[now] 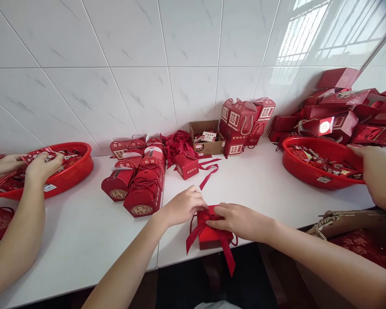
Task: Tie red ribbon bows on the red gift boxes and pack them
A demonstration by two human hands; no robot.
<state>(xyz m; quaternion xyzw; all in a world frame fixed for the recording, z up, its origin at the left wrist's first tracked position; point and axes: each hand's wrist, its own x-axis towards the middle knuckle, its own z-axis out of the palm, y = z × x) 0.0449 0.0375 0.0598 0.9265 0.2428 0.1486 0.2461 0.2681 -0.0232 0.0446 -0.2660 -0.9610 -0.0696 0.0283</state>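
Note:
A small red gift box (211,237) sits at the near edge of the white table (83,231), wrapped by a red ribbon (227,251) whose tails hang over the edge. My left hand (183,207) and my right hand (236,219) both pinch the ribbon's bow on top of the box, fingers closed on it.
A co-worker's hands (41,165) reach into a red basin (69,169) at the left. Another person's hand (378,171) rests on a red basin of sweets (312,169) at the right. Finished red boxes (137,180) lie centre-left; a brown carton (207,137), loose ribbons (176,143) and box stacks (244,124) line the wall.

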